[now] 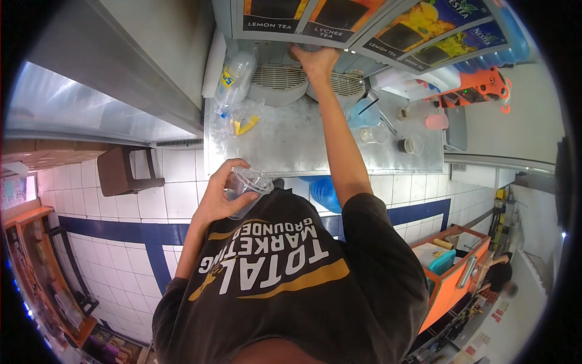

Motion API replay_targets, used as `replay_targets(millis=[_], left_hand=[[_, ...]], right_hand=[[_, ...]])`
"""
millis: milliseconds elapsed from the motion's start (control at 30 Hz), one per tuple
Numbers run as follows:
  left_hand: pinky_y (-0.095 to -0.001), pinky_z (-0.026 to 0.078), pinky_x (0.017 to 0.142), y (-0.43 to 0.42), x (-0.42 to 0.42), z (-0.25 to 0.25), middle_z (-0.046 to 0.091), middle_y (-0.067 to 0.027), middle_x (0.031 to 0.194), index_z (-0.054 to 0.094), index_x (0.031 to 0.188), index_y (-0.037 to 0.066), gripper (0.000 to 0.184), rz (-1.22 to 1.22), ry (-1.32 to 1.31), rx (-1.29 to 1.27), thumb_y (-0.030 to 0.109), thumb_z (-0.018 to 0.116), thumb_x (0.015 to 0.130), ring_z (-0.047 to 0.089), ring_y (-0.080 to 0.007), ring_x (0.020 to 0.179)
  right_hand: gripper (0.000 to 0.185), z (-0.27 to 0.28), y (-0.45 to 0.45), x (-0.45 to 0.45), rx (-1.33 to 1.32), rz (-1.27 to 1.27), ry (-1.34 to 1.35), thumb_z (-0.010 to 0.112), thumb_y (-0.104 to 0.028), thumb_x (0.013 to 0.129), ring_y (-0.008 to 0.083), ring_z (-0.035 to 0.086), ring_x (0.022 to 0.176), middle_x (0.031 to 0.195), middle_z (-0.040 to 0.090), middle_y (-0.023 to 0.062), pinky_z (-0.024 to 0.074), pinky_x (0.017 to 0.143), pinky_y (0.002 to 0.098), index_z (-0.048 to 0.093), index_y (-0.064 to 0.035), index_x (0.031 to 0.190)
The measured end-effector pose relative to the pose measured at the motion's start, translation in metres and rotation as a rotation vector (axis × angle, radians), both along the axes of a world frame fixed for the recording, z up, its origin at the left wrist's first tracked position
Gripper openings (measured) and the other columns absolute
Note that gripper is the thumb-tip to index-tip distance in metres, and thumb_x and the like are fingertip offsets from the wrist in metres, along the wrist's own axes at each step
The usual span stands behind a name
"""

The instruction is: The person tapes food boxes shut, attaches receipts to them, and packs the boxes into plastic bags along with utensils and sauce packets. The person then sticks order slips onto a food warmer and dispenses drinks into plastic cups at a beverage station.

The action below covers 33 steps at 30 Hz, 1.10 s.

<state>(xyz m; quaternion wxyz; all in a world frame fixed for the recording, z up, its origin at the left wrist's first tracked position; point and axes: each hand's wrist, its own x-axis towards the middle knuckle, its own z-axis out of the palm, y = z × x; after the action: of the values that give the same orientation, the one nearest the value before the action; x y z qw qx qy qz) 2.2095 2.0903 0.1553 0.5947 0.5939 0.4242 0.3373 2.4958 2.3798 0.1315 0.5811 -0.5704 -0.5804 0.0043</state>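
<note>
Clear plastic cups [250, 185], seemingly nested, are held in my left hand [219, 195] close to my body, at the front edge of the metal counter [279, 151]. My right hand [316, 60] reaches up under the front panel of the drink dispenser [291, 33], above its drip trays [277, 77]. Its fingers are partly hidden; the rim of something clear shows beside them, perhaps a cup. A plastic bag [236, 79] of clear items lies left of the drip trays, with a yellow-marked wrapper [245, 124] in front of it.
Several cups and containers stand on the counter's right, among them a clear cup [374, 133], a pink cup [436, 122] and a dark-filled cup [411, 145]. A brown stool [115, 171] is at left. Another person [500, 276] is at far right, beyond an orange cabinet [451, 285].
</note>
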Motion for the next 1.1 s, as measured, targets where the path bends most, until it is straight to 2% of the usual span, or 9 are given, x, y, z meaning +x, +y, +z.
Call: replay_targets(millis=[33,167,300,333,533,633,833,1000,1100], left_hand=[[-0.0265,0.050,0.071,-0.001,0.000,-0.001,0.069,-0.0061,0.085,0.053,0.128,0.005,0.059,-0.002,-0.001,0.001,0.007,0.084,0.078,0.066,-0.0101,0.078],[-0.0279,0.052,0.075,-0.002,0.000,-0.001,0.070,-0.0085,0.093,0.053,0.129,0.004,0.060,-0.009,0.006,0.014,0.006,0.084,0.078,0.068,-0.0129,0.084],[-0.0317,0.057,0.083,-0.002,0.002,0.003,0.070,-0.0105,0.102,0.051,0.131,0.003,0.061,-0.010,-0.011,-0.026,0.005,0.082,0.079,0.071,-0.0179,0.095],[-0.0336,0.058,0.086,-0.002,0.000,-0.001,0.069,-0.0113,0.105,0.049,0.133,0.003,0.062,-0.034,-0.026,-0.059,0.003,0.081,0.080,0.071,-0.0200,0.099],[-0.0338,0.058,0.087,-0.001,0.000,0.002,0.069,-0.0134,0.106,0.049,0.133,0.003,0.061,-0.044,-0.034,-0.036,0.002,0.081,0.081,0.071,-0.0212,0.100],[-0.0337,0.058,0.087,0.000,0.001,0.005,0.070,-0.0133,0.105,0.049,0.132,0.003,0.061,-0.037,-0.005,-0.021,0.003,0.081,0.081,0.071,-0.0213,0.099],[-0.0327,0.057,0.086,0.000,-0.001,0.005,0.070,-0.0136,0.106,0.050,0.133,0.003,0.060,-0.049,-0.018,-0.013,0.004,0.081,0.081,0.072,-0.0199,0.097],[-0.0314,0.056,0.084,-0.002,-0.002,0.004,0.070,-0.0124,0.105,0.051,0.132,0.003,0.060,-0.021,-0.040,-0.025,0.004,0.082,0.081,0.072,-0.0186,0.096],[-0.0300,0.055,0.081,-0.001,-0.002,0.005,0.070,-0.0112,0.102,0.053,0.130,0.003,0.059,-0.014,0.002,0.014,0.007,0.083,0.080,0.071,-0.0163,0.091]], right_hand=[[0.064,0.000,0.000,0.000,-0.015,0.020,0.015,0.097,-0.021,0.050,0.0398,0.067,0.096,0.103,0.071,0.0188,0.0538,0.091,0.0458,0.070,0.0017,0.103],[0.064,0.006,-0.007,0.001,-0.069,0.066,0.041,0.096,-0.022,0.051,0.0410,0.066,0.097,0.103,0.072,0.0184,0.0537,0.092,0.0459,0.070,0.0009,0.105],[0.073,-0.013,0.004,0.007,-0.113,0.051,0.062,0.096,-0.023,0.053,0.0454,0.059,0.112,0.115,0.067,0.0213,0.0457,0.104,0.0490,0.066,0.0005,0.115],[0.073,-0.016,0.004,0.013,-0.108,0.025,0.053,0.096,-0.023,0.053,0.0454,0.059,0.112,0.115,0.067,0.0213,0.0457,0.104,0.0490,0.066,0.0005,0.115],[0.082,-0.025,0.016,0.007,0.004,0.043,-0.018,0.096,-0.026,0.050,0.0485,0.053,0.115,0.118,0.062,0.0242,0.0433,0.104,0.0519,0.063,0.0008,0.120],[0.083,-0.026,0.019,0.010,-0.048,0.087,0.005,0.096,-0.027,0.050,0.0477,0.054,0.114,0.118,0.062,0.0250,0.0435,0.103,0.0526,0.062,0.0006,0.120],[0.075,-0.015,0.008,0.004,-0.083,0.030,0.057,0.096,-0.027,0.051,0.0470,0.054,0.114,0.116,0.064,0.0232,0.0440,0.102,0.0526,0.066,-0.0005,0.115],[0.062,-0.005,0.003,0.003,-0.022,0.051,0.048,0.096,-0.026,0.051,0.0453,0.056,0.111,0.111,0.069,0.0202,0.0447,0.101,0.0516,0.072,-0.0016,0.102],[0.060,0.000,-0.002,0.001,-0.059,0.033,0.031,0.095,-0.025,0.051,0.0439,0.058,0.108,0.108,0.070,0.0193,0.0440,0.102,0.0509,0.073,-0.0023,0.101]])
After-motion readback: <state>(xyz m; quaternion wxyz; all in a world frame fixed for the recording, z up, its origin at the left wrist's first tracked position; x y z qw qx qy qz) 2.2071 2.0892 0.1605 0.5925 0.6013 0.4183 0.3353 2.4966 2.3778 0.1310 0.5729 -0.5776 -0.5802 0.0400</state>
